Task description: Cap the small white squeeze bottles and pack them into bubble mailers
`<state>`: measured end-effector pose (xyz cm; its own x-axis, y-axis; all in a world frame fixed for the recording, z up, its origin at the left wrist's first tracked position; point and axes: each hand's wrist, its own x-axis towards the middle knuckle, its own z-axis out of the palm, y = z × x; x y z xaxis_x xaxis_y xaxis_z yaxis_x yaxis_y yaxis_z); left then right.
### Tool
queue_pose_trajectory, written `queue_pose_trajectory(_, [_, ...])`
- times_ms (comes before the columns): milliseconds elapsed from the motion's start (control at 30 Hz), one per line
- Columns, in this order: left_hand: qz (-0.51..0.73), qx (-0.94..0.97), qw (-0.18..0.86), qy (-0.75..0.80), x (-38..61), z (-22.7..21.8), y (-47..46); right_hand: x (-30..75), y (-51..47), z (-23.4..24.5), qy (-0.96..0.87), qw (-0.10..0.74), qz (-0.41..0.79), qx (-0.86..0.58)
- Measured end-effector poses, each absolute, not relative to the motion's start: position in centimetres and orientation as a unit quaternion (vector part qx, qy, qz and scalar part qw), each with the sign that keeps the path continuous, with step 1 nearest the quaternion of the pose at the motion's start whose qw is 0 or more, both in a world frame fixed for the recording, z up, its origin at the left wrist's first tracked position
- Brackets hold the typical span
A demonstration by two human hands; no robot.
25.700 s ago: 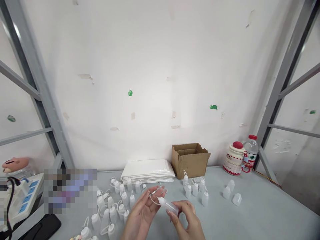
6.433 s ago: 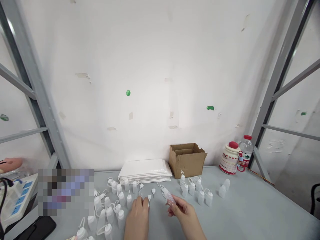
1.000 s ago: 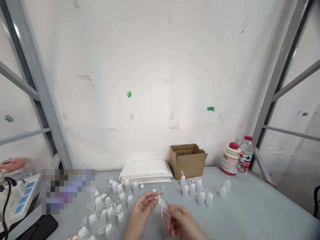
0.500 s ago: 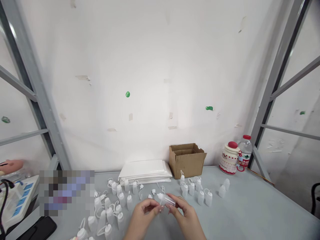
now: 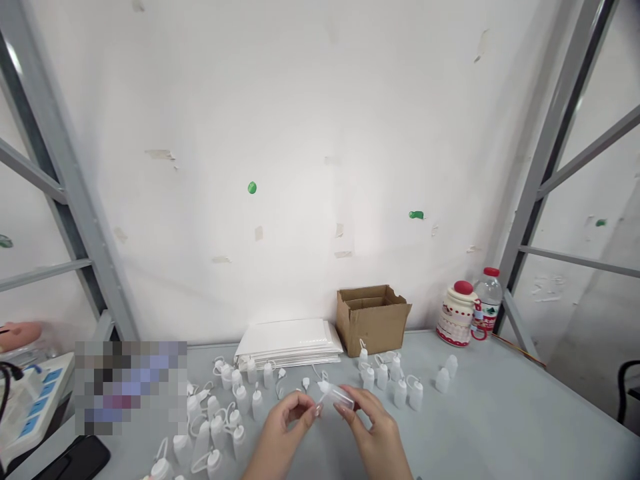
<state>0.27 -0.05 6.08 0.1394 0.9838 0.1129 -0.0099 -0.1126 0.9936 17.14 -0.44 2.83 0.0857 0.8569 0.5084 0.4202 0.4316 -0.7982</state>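
Note:
My right hand (image 5: 373, 430) grips a small clear plastic squeeze bottle (image 5: 337, 395) by its body, the bottle tilted with its white nozzle pointing left. My left hand (image 5: 285, 427) is curled, its fingertips pinched at the bottle's nozzle end. Both hands hover low over the grey table (image 5: 500, 427) at the bottom centre. Several small white capped bottles (image 5: 225, 417) stand to the left of my hands, and another group of bottles (image 5: 395, 383) stands just beyond to the right.
A stack of white sheets (image 5: 290, 341) and an open cardboard box (image 5: 373, 319) sit against the wall. A red-lidded jar (image 5: 457, 313) and a water bottle (image 5: 486, 299) stand at the back right. A black phone (image 5: 75, 460) and a power strip (image 5: 30, 413) lie left.
The bottle has stayed in my right hand and tipped flatter. My left hand has shifted its fingertips along the nozzle end. The view has drifted slightly.

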Motion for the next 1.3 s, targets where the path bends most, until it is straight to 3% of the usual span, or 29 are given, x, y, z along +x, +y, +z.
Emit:
queue_pose_trajectory(367, [0.592, 0.244, 0.676, 0.366, -0.8, 6.5, 0.3, 17.0, -0.9, 2.6, -0.731, 0.511, 0.120, -0.436])
queue_pose_trajectory(1300, [0.556, 0.299, 0.698, 0.338, -0.5, 6.2, 0.1, 17.1, -1.2, 3.3, -0.758, 0.496, 0.081, -0.416])
